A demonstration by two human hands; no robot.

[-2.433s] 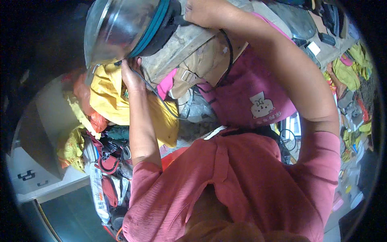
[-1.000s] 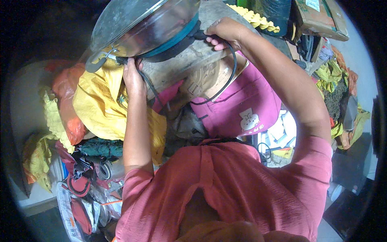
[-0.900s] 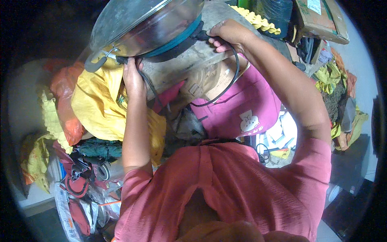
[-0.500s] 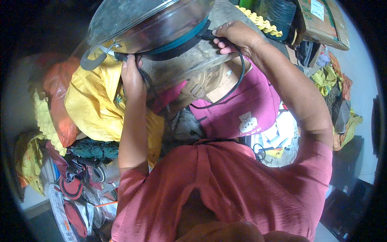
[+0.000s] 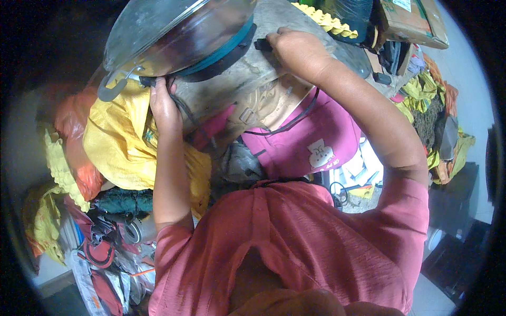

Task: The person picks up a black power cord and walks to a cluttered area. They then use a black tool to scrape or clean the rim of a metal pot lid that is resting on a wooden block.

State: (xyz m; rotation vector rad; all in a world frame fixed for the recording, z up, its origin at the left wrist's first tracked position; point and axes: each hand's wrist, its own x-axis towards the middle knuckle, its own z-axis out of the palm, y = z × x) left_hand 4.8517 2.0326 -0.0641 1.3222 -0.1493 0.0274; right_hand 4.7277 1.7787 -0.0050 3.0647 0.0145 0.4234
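Note:
A large metal pan [image 5: 195,39] with a domed glass lid [image 5: 142,26] and a teal band [image 5: 224,52] round its base stands tilted on a worn grey board [image 5: 274,21]. A curved grey handle [image 5: 112,90] on a wire bracket hangs at its left. My left hand [image 5: 166,105] is closed at the pan's near left edge, its fingertips on a small black fitting [image 5: 147,81]. A black cord [image 5: 184,108] runs beside that hand. Right of the pan, and apart from it, my right hand [image 5: 299,50] pinches a black cord connector [image 5: 263,45].
A pink bag [image 5: 311,137] and a tan strap bag [image 5: 258,108] lie under the board's near edge. To the left are a yellow sack [image 5: 118,131] and an orange plastic bag [image 5: 79,126]. A cardboard box [image 5: 414,23] and crumpled bags [image 5: 421,100] are at the right.
The pan has shifted left in view. My right hand, with the black connector, now stands clear of the pan's side, where it was close against the base. My left hand keeps to the near edge.

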